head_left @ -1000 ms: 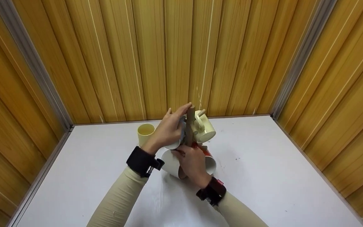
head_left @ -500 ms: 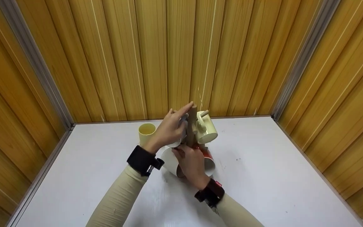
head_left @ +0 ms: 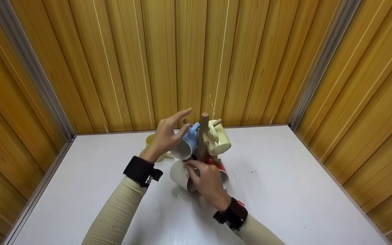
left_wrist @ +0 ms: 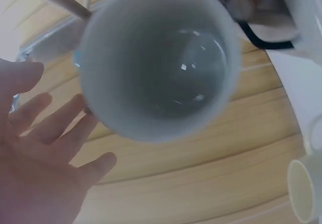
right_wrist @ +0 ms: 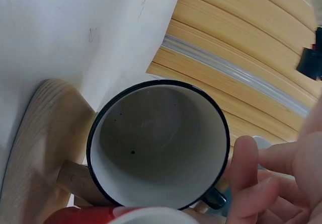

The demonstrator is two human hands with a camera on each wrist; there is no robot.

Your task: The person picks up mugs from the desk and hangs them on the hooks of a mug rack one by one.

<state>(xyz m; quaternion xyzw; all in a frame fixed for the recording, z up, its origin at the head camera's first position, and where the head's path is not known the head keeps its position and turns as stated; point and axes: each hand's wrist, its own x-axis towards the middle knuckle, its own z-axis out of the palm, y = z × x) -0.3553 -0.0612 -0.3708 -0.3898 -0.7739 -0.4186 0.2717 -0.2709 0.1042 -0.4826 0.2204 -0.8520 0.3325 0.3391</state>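
Note:
A wooden mug stand (head_left: 202, 146) bears several mugs. My left hand (head_left: 165, 136) is spread beside the blue mug (head_left: 190, 139), which hangs at the stand's upper left; the left wrist view shows the fingers (left_wrist: 65, 133) apart from its mouth. My right hand (head_left: 209, 182) is at the white mug (head_left: 179, 175) low on the left, thumb and fingers drawn together near its handle. In the right wrist view this mug's black handle (right_wrist: 216, 199) lies against the fingertips; the exact contact is partly hidden.
A cream mug (head_left: 220, 141) hangs at the upper right of the stand, with a red mug (head_left: 220, 166) below it. A yellow cup (head_left: 150, 139) stands on the white table (head_left: 277, 183) behind my left hand. Wood-look walls (head_left: 148, 68) surround the table.
My left hand has let go of the blue mug and drawn away to the left, so the mug now shows on the stand. My right hand has stayed nearly in place.

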